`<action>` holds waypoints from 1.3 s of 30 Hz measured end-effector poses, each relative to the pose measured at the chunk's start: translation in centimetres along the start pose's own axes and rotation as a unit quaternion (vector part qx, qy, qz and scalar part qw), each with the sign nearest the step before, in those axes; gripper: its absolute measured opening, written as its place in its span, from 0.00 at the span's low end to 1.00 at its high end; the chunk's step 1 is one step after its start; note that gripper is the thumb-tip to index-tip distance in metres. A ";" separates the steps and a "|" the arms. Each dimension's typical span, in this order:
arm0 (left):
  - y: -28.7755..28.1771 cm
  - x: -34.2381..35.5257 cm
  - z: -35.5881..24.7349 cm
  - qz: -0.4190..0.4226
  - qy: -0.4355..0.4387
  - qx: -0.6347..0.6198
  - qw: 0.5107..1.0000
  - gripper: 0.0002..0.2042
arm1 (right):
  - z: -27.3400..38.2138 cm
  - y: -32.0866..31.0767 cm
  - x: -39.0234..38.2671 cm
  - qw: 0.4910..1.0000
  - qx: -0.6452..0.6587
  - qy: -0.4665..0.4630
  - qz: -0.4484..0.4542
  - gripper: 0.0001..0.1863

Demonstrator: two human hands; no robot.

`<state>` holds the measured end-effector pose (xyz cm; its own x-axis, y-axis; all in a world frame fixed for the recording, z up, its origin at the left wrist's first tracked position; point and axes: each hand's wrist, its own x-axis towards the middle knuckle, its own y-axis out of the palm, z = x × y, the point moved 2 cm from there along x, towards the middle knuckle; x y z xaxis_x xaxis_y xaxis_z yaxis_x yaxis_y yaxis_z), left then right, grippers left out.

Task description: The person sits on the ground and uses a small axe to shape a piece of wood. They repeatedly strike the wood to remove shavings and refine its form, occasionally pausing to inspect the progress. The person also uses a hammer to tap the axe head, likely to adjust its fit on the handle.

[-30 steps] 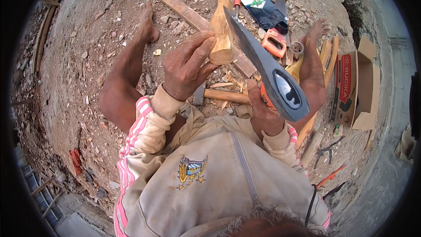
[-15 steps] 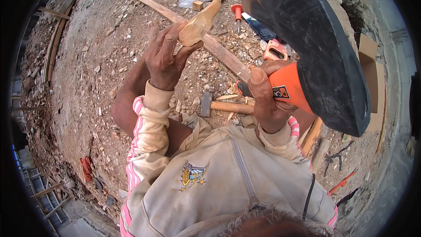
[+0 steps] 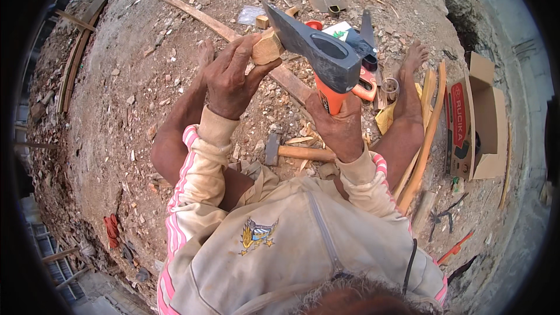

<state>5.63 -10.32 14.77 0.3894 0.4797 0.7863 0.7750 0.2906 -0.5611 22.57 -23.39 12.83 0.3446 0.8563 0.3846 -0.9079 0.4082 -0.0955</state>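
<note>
While your left hand (image 3: pixel 232 79) pinches the carved piece of wood (image 3: pixel 266 50) near its thick end, your right hand (image 3: pixel 341 125) is wrapped around the orange handle of the axe (image 3: pixel 304 36). Both hands are up over the ground, in front of your body. The wood sits just past your left fingertips, up and to the right of that hand. Its flat, thick end faces back toward you, and its long way runs out ahead, leaning a little to the right, to a thin end. Your left hand is the nearer one, since it touches the wood. Your right hand is lower and off to the right, a little apart from it.

The axe head fills the space between, on the right side of the wood. Its thin edge points ahead and to the left, and its blunt back is over your right hand. The head hides the middle of the wood, so you cannot tell if the two touch. Below your hands, a hammer (image 3: pixel 303 152) lies sideways on the stony ground (image 3: pixel 137 149), between your legs.
</note>
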 end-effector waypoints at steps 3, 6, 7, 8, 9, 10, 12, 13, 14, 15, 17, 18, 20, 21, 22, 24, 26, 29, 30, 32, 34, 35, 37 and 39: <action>0.1 -1.1 0.6 0.000 0.027 0.031 0.999 0.25 | 0.4 0.1 0.5 1.000 0.025 0.005 0.017 0.10; -0.1 -1.6 0.4 0.000 0.005 0.009 1.000 0.25 | 3.5 -0.3 -1.2 0.991 0.039 -0.105 -0.070 0.05; 0.1 -0.8 0.5 -0.011 0.028 0.017 0.999 0.26 | 3.3 -0.7 -1.3 0.983 0.065 -0.136 -0.109 0.03; 0.3 -0.7 0.4 -0.011 0.028 0.011 0.999 0.26 | 2.8 -0.8 -1.1 0.982 0.047 -0.144 -0.111 0.03; 0.4 -0.4 0.4 -0.011 0.032 0.008 0.999 0.26 | 2.3 -0.9 -1.1 0.982 0.032 -0.148 -0.112 0.02; 0.6 -0.3 0.2 -0.011 0.034 0.003 0.999 0.26 | 0.7 -0.7 -0.7 0.992 -0.026 -0.094 -0.080 0.03; 0.7 -0.5 0.2 -0.015 0.014 0.010 1.000 0.27 | -2.4 0.0 0.7 0.995 -0.070 0.068 0.006 0.11; 0.6 -1.0 0.7 -0.021 0.031 0.020 0.999 0.27 | -2.8 -0.6 0.3 0.991 -0.019 0.127 0.036 0.13; 0.7 -1.1 1.2 -0.028 0.048 0.031 0.998 0.27 | -2.5 -0.7 0.1 0.998 0.007 0.061 -0.012 0.09; 0.7 -1.1 1.0 -0.016 0.043 0.017 0.999 0.27 | -1.1 -0.7 -0.3 0.998 0.032 0.009 -0.054 0.05; 0.6 -1.5 1.1 0.004 0.024 0.019 1.000 0.27 | 3.7 -1.4 -0.5 0.985 0.098 -0.105 -0.098 0.05; 0.6 -1.4 1.1 0.006 0.020 0.020 1.000 0.27 | 3.4 -1.5 -0.6 0.982 0.084 -0.134 -0.102 0.04; 0.9 -0.9 1.0 0.007 0.018 0.019 1.000 0.27 | 1.1 -1.0 -0.7 0.991 0.069 -0.087 -0.073 0.04; 1.0 -1.2 0.8 0.006 0.018 0.022 1.000 0.27 | -0.3 -0.4 -0.6 0.997 0.062 -0.005 -0.038 0.06; 1.0 -1.3 0.7 0.005 0.019 0.024 1.000 0.27 | -1.3 0.3 -0.5 0.996 0.051 0.073 -0.003 0.08; 0.9 -1.7 1.3 -0.005 0.038 0.050 0.998 0.27 | -0.4 -0.1 0.0 0.999 0.036 0.000 -0.024 0.09; 0.1 -2.7 0.7 0.011 0.039 0.037 0.998 0.27 | 2.3 -1.0 -0.4 0.996 0.018 -0.084 -0.007 0.08; 0.5 -1.0 0.3 -0.013 0.013 0.015 1.000 0.26 | 2.3 -2.6 -0.8 0.985 0.032 -0.152 -0.068 0.06; 0.9 -0.6 0.0 -0.015 0.015 0.010 1.000 0.26 | 1.8 -2.3 -0.7 0.992 0.023 -0.111 -0.047 0.05; 1.1 -0.4 -0.8 -0.012 0.012 0.005 1.000 0.26 | 0.1 -0.6 -0.5 1.000 0.009 0.020 -0.001 0.05; 0.8 -1.0 -0.1 -0.015 0.046 0.019 0.999 0.26 | 0.4 -0.2 0.4 0.999 0.003 -0.024 -0.022 0.08; 0.7 -1.2 0.1 -0.017 0.064 0.026 0.997 0.26 | 1.5 -0.8 0.4 0.999 0.025 -0.023 -0.033 0.06; 0.7 -1.2 0.1 -0.018 0.052 0.016 0.998 0.25 | 2.7 -1.3 0.4 0.997 0.035 -0.061 -0.041 0.05; 0.6 -0.4 -0.2 -0.019 0.035 -0.013 0.999 0.25 | 2.2 -1.3 -0.3 0.997 0.035 -0.067 -0.031 0.04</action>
<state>6.05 -10.49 14.12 0.3924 0.4090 0.8239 0.8025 0.2855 -0.5239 23.14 -24.86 14.87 0.3696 0.7784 0.5074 -0.9021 0.4315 -0.0048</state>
